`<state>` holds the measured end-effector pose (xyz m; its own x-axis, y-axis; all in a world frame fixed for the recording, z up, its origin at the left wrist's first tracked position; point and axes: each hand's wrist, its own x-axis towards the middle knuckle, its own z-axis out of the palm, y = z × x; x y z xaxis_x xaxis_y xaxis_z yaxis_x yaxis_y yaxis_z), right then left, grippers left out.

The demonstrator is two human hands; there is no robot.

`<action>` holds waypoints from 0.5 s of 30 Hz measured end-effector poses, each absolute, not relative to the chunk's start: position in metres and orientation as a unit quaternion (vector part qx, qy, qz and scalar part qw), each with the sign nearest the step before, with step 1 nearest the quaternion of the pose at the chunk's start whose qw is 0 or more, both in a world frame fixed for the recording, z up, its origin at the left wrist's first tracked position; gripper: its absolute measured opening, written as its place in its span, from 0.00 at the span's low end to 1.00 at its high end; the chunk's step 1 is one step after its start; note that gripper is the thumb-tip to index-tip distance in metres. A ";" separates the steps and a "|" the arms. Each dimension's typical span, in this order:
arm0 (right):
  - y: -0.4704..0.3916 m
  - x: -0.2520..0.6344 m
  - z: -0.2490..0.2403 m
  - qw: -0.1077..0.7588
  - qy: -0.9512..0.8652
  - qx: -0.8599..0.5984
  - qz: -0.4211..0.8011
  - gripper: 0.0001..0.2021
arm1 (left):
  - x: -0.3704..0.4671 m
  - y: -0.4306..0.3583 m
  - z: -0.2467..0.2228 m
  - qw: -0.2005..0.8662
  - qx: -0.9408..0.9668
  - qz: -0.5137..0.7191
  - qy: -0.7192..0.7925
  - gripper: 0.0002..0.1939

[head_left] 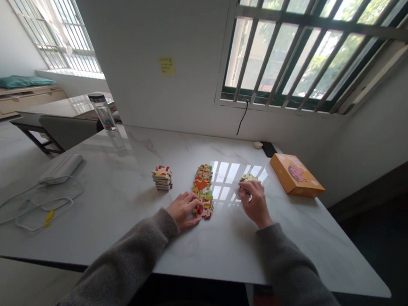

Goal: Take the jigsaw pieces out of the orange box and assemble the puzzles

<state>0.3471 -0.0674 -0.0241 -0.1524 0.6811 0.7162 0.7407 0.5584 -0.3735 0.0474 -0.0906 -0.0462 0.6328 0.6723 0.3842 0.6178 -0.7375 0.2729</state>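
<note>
A row of overlapping, colourful jigsaw puzzle pieces (202,183) runs away from me along the middle of the white table. My left hand (184,210) rests at the row's near end, thumb and bent fingers closed about the pieces there. To its left stands a neat stack of puzzle pieces (162,178), untouched. On the right is another stack of puzzle pieces (248,177), partly covered by my right hand (255,202). The fingers and thumb of that hand are closed at the stack's near side, gripping pieces; how many is hidden.
An orange box (296,175) lies at the right, with a black phone-like slab (269,149) and small white object (257,145) behind. A glass bottle (104,112) stands far left. A white device (61,169) and its cable (30,226) lie at left. Table edge (215,279) is nearest me.
</note>
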 end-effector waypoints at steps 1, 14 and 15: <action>-0.075 0.332 -0.025 0.423 -0.787 -0.449 -0.003 0.10 | 0.047 -0.091 -0.046 0.049 0.903 0.235 0.357 0.17; -0.104 0.274 -0.035 0.360 -0.814 -0.417 0.186 0.07 | 0.051 -0.094 -0.045 -0.082 0.902 0.304 0.294 0.08; -0.104 0.274 -0.035 0.369 -0.799 -0.425 0.213 0.09 | 0.051 -0.094 -0.044 -0.077 0.902 0.309 0.292 0.11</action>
